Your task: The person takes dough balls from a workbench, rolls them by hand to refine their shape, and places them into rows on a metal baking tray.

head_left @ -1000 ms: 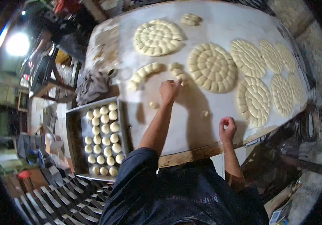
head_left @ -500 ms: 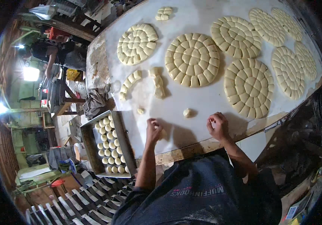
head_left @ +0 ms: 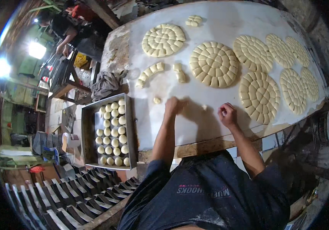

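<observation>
My left hand (head_left: 176,104) is on the pale tabletop, its fingers smeared and partly hidden, so I cannot tell what it holds. To its left lies a small lump of dough (head_left: 157,100). My right hand (head_left: 227,114) is curled closed just above the table; whatever is inside cannot be made out. Between the two hands sits a small pale dough scrap (head_left: 204,107). Farther off lie a curved strip of cut dough (head_left: 150,74) and a short dough strip (head_left: 179,73). Beyond my right hand is a round of cut dough pieces (head_left: 259,97).
Several other dough rounds (head_left: 214,64) cover the table's far and right parts. A metal tray (head_left: 133,134) with rows of dough balls (head_left: 114,132) stands at the table's left edge. Slatted metal racks (head_left: 67,199) are at lower left. Another person (head_left: 72,32) works at far left.
The view has shifted, so the table sits farther right. My left hand has moved forward over the table. The short dough strip looks shorter. My right hand stays curled.
</observation>
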Demonstrator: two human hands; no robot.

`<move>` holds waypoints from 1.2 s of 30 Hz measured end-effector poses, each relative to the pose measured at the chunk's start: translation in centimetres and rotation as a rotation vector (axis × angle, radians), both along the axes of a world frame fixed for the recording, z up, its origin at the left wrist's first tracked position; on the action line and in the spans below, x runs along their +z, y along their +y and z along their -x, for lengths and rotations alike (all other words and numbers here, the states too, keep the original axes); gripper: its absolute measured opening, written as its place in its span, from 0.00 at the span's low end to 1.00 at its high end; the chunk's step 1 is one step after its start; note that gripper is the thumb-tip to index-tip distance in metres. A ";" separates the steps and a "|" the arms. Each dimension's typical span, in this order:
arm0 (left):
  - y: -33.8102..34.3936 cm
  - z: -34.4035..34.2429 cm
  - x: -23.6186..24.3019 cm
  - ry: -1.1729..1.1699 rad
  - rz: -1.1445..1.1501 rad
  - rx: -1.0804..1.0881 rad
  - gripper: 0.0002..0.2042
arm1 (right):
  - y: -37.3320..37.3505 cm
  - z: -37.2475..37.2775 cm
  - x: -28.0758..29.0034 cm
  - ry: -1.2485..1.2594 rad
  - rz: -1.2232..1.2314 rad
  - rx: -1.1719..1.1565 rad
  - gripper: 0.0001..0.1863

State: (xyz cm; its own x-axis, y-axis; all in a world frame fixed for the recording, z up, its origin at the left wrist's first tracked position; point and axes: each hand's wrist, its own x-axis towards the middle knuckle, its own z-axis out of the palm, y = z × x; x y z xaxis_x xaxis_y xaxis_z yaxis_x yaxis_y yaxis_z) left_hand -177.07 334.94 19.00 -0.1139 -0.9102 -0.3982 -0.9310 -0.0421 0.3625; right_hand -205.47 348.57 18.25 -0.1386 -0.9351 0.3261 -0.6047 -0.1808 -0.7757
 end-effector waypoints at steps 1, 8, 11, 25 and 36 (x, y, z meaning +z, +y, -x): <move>2.4 -1.7 -1.2 -0.024 -0.018 -0.021 0.36 | 0.0 -0.5 -0.3 -0.028 0.004 -0.034 0.05; 16.5 -6.5 1.3 0.788 0.256 0.423 0.22 | 3.5 -8.5 -0.8 -0.392 -0.185 0.112 0.13; 18.8 -4.8 1.4 1.260 0.384 0.536 0.18 | 7.7 -19.1 0.5 -0.770 -0.359 0.415 0.23; 17.2 -13.3 -6.2 -0.015 0.702 -0.389 0.19 | 8.3 3.3 -1.1 0.036 -0.090 0.001 0.13; 13.1 2.2 -1.4 0.317 0.617 -0.131 0.14 | 3.0 -2.6 -2.2 0.428 0.108 0.424 0.09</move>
State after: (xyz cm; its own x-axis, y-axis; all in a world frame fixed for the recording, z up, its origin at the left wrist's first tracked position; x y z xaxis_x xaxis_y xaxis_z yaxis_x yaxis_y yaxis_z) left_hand -179.29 347.99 17.56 -0.2633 -0.9301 0.2563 -0.7600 0.3636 0.5387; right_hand -202.83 351.54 16.03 0.4023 -0.8388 0.3668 -0.7167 -0.5379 -0.4439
